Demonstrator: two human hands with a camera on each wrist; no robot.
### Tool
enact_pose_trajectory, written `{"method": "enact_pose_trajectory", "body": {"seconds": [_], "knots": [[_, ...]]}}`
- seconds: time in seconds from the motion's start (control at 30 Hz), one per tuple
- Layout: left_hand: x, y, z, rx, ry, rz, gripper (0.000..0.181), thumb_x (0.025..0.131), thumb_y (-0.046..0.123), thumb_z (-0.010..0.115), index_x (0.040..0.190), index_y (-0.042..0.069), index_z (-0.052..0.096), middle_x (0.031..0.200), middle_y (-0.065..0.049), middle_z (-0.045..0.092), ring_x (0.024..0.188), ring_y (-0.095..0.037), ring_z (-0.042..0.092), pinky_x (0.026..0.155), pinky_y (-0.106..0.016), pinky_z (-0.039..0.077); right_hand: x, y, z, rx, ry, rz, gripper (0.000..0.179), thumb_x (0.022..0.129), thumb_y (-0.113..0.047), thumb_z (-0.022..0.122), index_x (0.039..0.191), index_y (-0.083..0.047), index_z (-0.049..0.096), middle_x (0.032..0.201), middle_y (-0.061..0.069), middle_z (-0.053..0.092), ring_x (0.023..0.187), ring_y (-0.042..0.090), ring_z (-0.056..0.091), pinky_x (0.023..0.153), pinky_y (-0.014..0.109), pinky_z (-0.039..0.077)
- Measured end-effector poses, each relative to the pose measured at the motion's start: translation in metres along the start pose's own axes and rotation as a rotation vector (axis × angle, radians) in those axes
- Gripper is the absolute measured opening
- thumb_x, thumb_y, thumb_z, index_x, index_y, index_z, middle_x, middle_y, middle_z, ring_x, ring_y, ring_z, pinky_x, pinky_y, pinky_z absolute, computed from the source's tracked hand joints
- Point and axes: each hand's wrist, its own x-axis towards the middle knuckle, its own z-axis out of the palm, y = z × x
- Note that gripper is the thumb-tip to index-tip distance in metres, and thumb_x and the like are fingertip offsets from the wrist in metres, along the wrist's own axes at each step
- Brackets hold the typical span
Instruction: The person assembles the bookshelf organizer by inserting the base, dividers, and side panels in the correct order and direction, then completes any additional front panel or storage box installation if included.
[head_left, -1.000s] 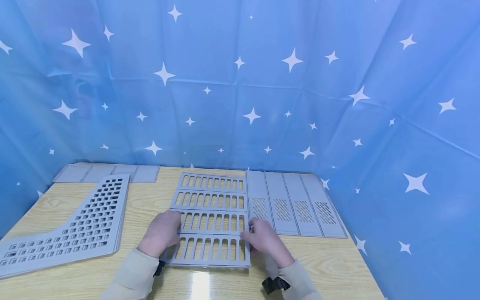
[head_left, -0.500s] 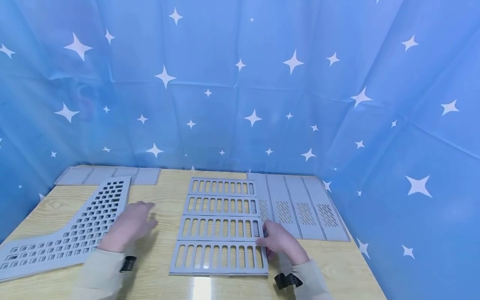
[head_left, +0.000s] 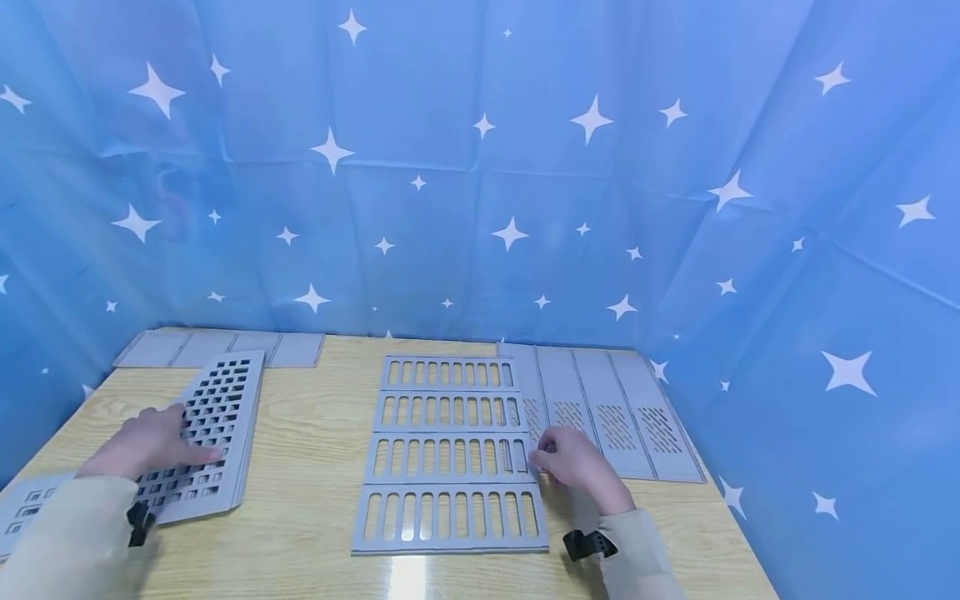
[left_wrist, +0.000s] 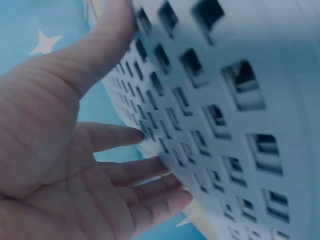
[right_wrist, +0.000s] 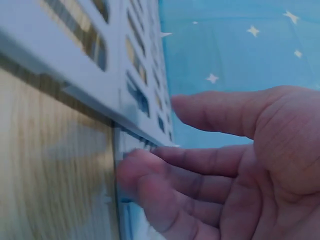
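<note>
In the head view my left hand (head_left: 153,442) is over a grey panel with rectangular holes (head_left: 232,408), its thumb extended across the holes. The left wrist view has the fingers fairly straight at the edge of this perforated panel (left_wrist: 295,100); whether they bear on it I cannot tell. A grey slotted panel (head_left: 450,483), made of several hinged-looking strips, lies flat at mid-table. Beside its right edge is my right hand (head_left: 581,467), fingers loosely bent. In the right wrist view the thumb and fingers stand near the slotted panel's edge (right_wrist: 95,100), apparently holding nothing.
Another folded-strip panel with slanted slits (head_left: 618,400) lies at right, partly under the slotted panel. A plain grey panel (head_left: 300,350) lies at the back left. Blue star-printed cloth (head_left: 450,208) hangs behind the wooden table (head_left: 300,533).
My left hand has left the slotted panel and moved left to the perforated one. The slotted panel has shifted right, onto the slit panel's edge, with my right hand moving the same way.
</note>
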Motion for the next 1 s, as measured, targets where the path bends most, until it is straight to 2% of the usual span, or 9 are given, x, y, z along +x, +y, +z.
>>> {"method": "enact_pose_trajectory", "body": {"seconds": [0.17,0.37,0.47,0.53,0.67,0.77,0.83,0.9,1.0], "knots": [[0.006,-0.007,-0.003,-0.032,0.063,0.021,0.142,0.068,0.072,0.084,0.142,-0.031,0.019,0.125,-0.056,0.034,0.110,-0.067,0.042,0.091,-0.072,0.043,0.016,-0.002,0.001,-0.043,0.059,0.012,0.018,0.096,-0.020,0.072,0.099,-0.003,0.067,0.080,0.007,0.064,0.066,0.018,0.058,0.061,0.035,0.050],[0.009,-0.011,-0.006,-0.073,0.150,0.035,0.146,0.066,0.068,0.088,0.147,-0.027,0.013,0.122,-0.056,0.031,0.106,-0.068,0.041,0.086,-0.073,0.044,0.033,-0.006,0.008,-0.048,0.060,0.072,0.028,0.094,-0.027,0.076,0.091,-0.004,0.059,0.076,0.008,0.057,0.062,0.020,0.052,0.055,0.033,0.042],[0.008,-0.008,-0.011,-0.087,0.225,0.044,0.144,0.064,0.061,0.092,0.149,-0.023,0.014,0.121,-0.056,0.029,0.101,-0.067,0.043,0.080,-0.071,0.045,0.039,-0.007,0.011,-0.035,0.060,0.094,0.029,0.093,-0.026,0.076,0.089,-0.004,0.058,0.076,0.009,0.056,0.060,0.021,0.054,0.052,0.032,0.043],[0.004,-0.004,-0.015,-0.101,0.286,0.056,0.139,0.066,0.053,0.094,0.152,-0.020,0.013,0.122,-0.056,0.028,0.099,-0.064,0.044,0.077,-0.070,0.045,0.043,-0.008,0.011,-0.023,0.061,0.110,0.028,0.093,-0.024,0.075,0.090,-0.003,0.058,0.077,0.010,0.058,0.059,0.021,0.056,0.051,0.031,0.045],[-0.005,0.013,-0.026,-0.128,0.395,0.082,0.123,0.076,0.028,0.091,0.158,-0.013,0.008,0.133,-0.057,0.022,0.104,-0.063,0.043,0.082,-0.074,0.042,0.048,-0.009,0.012,-0.022,0.034,0.111,0.024,0.092,-0.017,0.075,0.097,-0.001,0.059,0.083,0.011,0.060,0.061,0.021,0.060,0.052,0.031,0.050],[-0.012,0.032,-0.036,-0.144,0.443,0.122,0.111,0.081,0.017,0.086,0.158,-0.012,0.013,0.135,-0.051,0.030,0.107,-0.059,0.046,0.086,-0.073,0.043,0.049,-0.009,0.012,-0.025,-0.008,0.098,0.028,0.089,-0.010,0.077,0.108,0.000,0.058,0.089,0.012,0.061,0.066,0.022,0.061,0.053,0.032,0.053],[-0.015,0.047,-0.042,-0.151,0.469,0.170,0.099,0.083,0.014,0.084,0.155,-0.014,0.023,0.129,-0.045,0.042,0.104,-0.055,0.053,0.082,-0.068,0.047,0.048,-0.009,0.012,-0.025,-0.020,0.087,0.032,0.087,-0.006,0.077,0.112,0.000,0.058,0.092,0.012,0.061,0.068,0.022,0.061,0.053,0.033,0.053],[-0.018,0.062,-0.047,-0.160,0.487,0.217,0.083,0.085,0.014,0.083,0.147,-0.015,0.035,0.116,-0.038,0.054,0.094,-0.048,0.060,0.073,-0.058,0.052,0.047,-0.009,0.013,-0.016,-0.020,0.079,0.031,0.087,-0.004,0.075,0.112,0.000,0.057,0.091,0.012,0.061,0.069,0.023,0.059,0.053,0.033,0.052],[-0.024,0.083,-0.052,-0.209,0.490,0.269,0.058,0.091,0.014,0.078,0.131,-0.013,0.046,0.106,-0.032,0.061,0.084,-0.039,0.066,0.063,-0.046,0.053,0.043,-0.008,0.015,-0.020,-0.001,0.059,0.025,0.087,-0.003,0.073,0.107,-0.001,0.058,0.087,0.010,0.060,0.066,0.022,0.058,0.052,0.033,0.050]]}}
